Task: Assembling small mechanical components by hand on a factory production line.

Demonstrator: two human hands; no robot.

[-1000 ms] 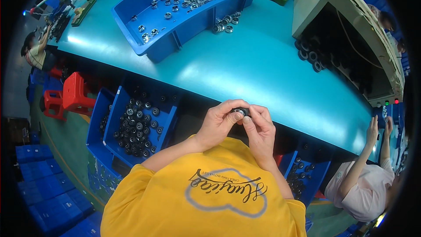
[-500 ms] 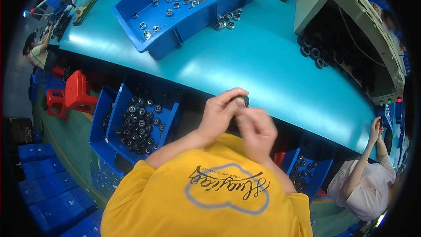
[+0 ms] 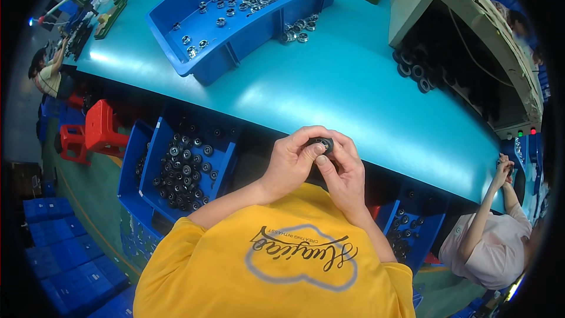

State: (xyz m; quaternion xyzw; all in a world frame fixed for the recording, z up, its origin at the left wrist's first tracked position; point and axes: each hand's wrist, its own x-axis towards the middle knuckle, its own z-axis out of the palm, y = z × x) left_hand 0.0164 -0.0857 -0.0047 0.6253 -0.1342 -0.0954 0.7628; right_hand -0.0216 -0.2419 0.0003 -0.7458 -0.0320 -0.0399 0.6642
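while both hands meet at the near edge of the teal table (image 3: 353, 88), the left hand (image 3: 291, 162) sits left of the small black round part (image 3: 323, 143), fingers curled and clamped on its left side, thumb pressing toward it. part is pinched between the two hands, just over the table edge, touching both. can't tell its axis, too small and half covered. right hand (image 3: 344, 174) comes in from the right and below, fingers closed on the same part. neither hand is nearer. blue bin of black parts (image 3: 185, 168) sits lower left, well apart.
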